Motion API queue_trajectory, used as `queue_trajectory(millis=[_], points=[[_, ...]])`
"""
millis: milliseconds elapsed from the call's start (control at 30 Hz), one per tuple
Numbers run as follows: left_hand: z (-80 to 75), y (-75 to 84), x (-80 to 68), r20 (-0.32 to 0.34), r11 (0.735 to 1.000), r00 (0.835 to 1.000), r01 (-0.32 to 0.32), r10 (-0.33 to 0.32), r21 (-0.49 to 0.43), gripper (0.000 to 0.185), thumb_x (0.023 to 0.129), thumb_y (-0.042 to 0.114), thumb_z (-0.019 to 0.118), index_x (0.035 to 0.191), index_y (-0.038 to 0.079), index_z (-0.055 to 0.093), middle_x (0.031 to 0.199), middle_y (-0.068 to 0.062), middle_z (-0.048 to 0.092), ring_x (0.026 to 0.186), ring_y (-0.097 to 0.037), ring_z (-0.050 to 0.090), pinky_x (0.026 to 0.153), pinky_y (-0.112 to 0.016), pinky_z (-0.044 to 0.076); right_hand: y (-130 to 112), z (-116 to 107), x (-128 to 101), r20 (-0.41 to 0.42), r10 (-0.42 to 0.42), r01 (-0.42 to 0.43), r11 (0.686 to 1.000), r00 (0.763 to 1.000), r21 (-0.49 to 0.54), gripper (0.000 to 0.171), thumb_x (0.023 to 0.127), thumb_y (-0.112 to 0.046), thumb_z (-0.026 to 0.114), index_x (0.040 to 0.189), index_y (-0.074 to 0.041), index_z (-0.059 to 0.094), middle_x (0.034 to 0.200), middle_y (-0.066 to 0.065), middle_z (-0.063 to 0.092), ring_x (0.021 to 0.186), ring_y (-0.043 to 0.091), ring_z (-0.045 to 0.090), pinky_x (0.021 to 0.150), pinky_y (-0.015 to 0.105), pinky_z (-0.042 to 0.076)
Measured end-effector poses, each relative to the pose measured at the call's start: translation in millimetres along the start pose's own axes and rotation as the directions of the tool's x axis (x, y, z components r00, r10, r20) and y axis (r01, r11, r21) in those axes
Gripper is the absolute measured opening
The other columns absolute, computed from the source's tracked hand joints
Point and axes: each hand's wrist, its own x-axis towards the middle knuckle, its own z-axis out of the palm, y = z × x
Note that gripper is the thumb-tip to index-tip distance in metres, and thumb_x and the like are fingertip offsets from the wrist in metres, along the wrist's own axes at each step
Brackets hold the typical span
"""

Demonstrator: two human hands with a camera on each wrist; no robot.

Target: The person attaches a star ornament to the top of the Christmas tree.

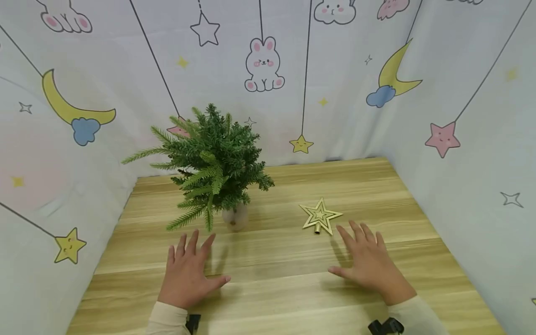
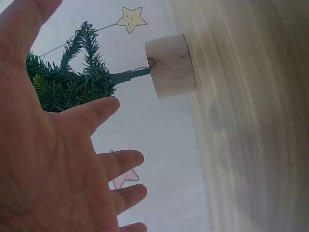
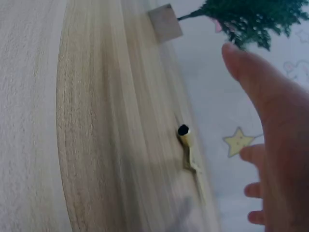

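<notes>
A small green artificial fir tree (image 1: 211, 165) stands upright on a round pale wooden base (image 1: 235, 217) near the middle of the wooden table (image 1: 284, 288). A gold star topper (image 1: 320, 216) lies flat to its right, its tube end toward me. My left hand (image 1: 188, 272) is open with fingers spread, just in front of the tree's base, holding nothing. My right hand (image 1: 368, 263) is open too, fingertips just short of the star. The left wrist view shows the base (image 2: 170, 65) beyond my spread fingers (image 2: 104, 108). The right wrist view shows the star's tube (image 3: 184, 134).
White cloth walls (image 1: 473, 153) printed with moons, stars and rabbits close in the table on the left, back and right. Bare wood lies between the two hands and along the front edge.
</notes>
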Motion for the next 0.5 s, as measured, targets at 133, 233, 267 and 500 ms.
queue_trajectory(millis=[133,233,267,500], points=[[-0.6,0.9,2.7,0.028,0.99,1.0,0.013,-0.009,-0.142,0.099,0.082,0.064,0.079,0.16,0.016,0.041,0.162,-0.028,0.034,0.146,-0.055,0.031,0.113,-0.076,0.025,3,3,7,-0.103,0.031,-0.025,0.998,0.994,0.058,0.089,0.088,-0.062,0.074,0.153,-0.007,0.047,0.151,0.025,0.048,0.136,0.05,0.045,0.104,0.074,0.037],[0.6,3.0,8.0,0.086,0.933,0.996,0.051,-0.022,-0.355,0.079,0.094,0.045,0.076,0.158,0.012,0.043,0.158,-0.023,0.043,0.141,-0.049,0.044,0.109,-0.07,0.038,7,6,16,-0.145,0.092,-0.069,0.985,0.985,0.157,0.069,0.095,-0.046,0.074,0.145,-0.002,0.055,0.141,0.025,0.056,0.128,0.049,0.053,0.1,0.07,0.043],[1.5,4.0,10.4,0.104,0.905,0.994,0.067,-0.026,-0.42,0.073,0.096,0.04,0.075,0.156,0.011,0.045,0.156,-0.02,0.047,0.139,-0.046,0.048,0.108,-0.067,0.041,8,8,19,-0.148,0.115,-0.086,0.977,0.982,0.193,0.064,0.096,-0.042,0.073,0.142,-0.001,0.058,0.138,0.025,0.059,0.127,0.048,0.054,0.1,0.069,0.043],[17.2,7.9,30.8,0.089,0.786,0.994,0.109,-0.069,-0.608,0.037,0.102,0.024,0.068,0.136,0.008,0.067,0.13,-0.006,0.07,0.111,-0.023,0.069,0.095,-0.049,0.056,14,23,46,-0.165,0.237,-0.173,0.928,0.957,0.329,0.053,0.098,-0.038,0.071,0.134,0.001,0.064,0.132,0.026,0.063,0.125,0.048,0.055,0.103,0.069,0.041]])
